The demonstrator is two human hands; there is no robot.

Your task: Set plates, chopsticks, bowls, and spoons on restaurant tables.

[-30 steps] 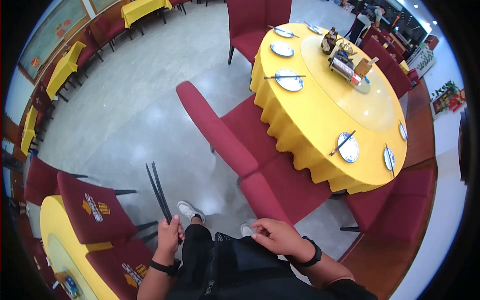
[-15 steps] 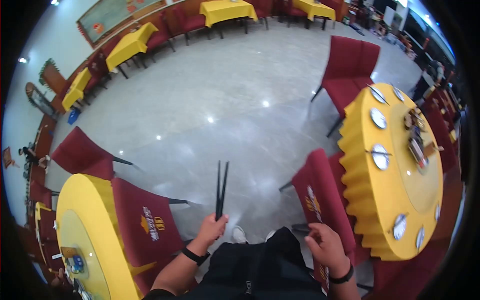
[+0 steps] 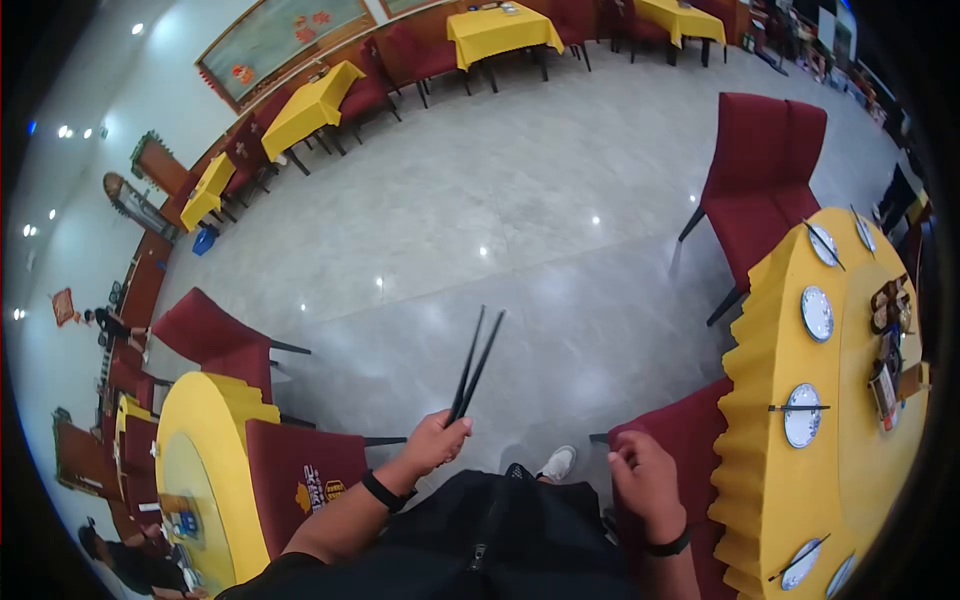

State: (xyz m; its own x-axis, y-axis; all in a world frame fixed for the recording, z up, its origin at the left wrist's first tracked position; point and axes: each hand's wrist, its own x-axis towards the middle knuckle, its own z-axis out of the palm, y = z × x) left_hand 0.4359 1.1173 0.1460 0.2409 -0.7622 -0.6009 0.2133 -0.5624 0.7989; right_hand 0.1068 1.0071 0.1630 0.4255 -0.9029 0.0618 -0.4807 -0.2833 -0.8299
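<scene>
Left hand (image 3: 435, 443): closed round black chopsticks (image 3: 482, 364), long axis running forward, tips leaning right.
Right hand (image 3: 648, 485): loosely curled, seemingly empty; nearer the table (image 3: 762, 495).
Plate (image 3: 802, 430): on that table, ahead and right of both hands.

1. The room is lit fairly brightly by small ceiling lights (image 3: 65, 131), which are rendered as white glare spots at the upper left.
2. Round highlights are mirrored in the glossy gray floor (image 3: 440, 210), and soft pale patches are spread over its nearer part.
3. A faint, soft-edged shadow is cast beside the white sneaker (image 3: 558, 463).
4. Straight lines are bent by strong wide-angle distortion, and the corners are swallowed by black vignetting.
5. The black chopsticks (image 3: 474, 368) are outlined legibly, but surface detail is lost in their dark tone.
6. Background detail is softened and darkened toward the upper right.
</scene>
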